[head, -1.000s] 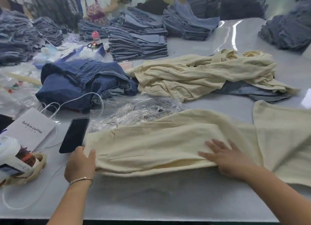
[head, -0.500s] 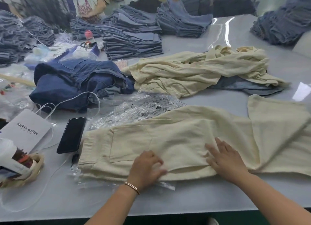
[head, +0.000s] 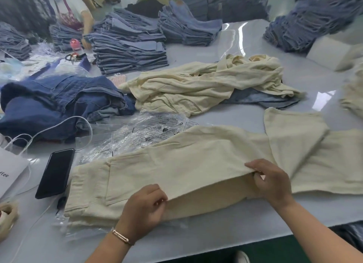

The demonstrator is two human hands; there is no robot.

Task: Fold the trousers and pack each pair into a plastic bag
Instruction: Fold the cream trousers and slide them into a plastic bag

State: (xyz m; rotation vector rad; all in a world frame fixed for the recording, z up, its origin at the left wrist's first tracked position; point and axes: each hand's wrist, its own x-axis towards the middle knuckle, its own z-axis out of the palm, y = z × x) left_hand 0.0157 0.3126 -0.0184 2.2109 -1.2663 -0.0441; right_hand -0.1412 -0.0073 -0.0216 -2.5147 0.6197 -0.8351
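Cream trousers (head: 196, 164) lie flat across the near part of the white table (head: 225, 223), waistband at the left, legs running off to the right. My left hand (head: 145, 207) pinches the near edge of the upper layer close to the seat. My right hand (head: 273, 182) pinches the same edge further right and lifts it, so the layer underneath shows. Clear plastic bags (head: 141, 133) with printed warnings lie just behind the trousers, and another clear bag (head: 64, 223) sticks out under the waistband.
A black phone (head: 56, 172) with a white cable lies left of the waistband, beside a white paper bag (head: 9, 172). Crumpled cream trousers (head: 206, 86) and dark blue jeans (head: 59, 103) lie behind. Stacks of folded jeans (head: 129, 52) fill the far table. A person stands at far left.
My left hand came from the waistband end to the near middle edge. Both hands went from pressing flat on the fabric to pinching and lifting the upper layer's edge.
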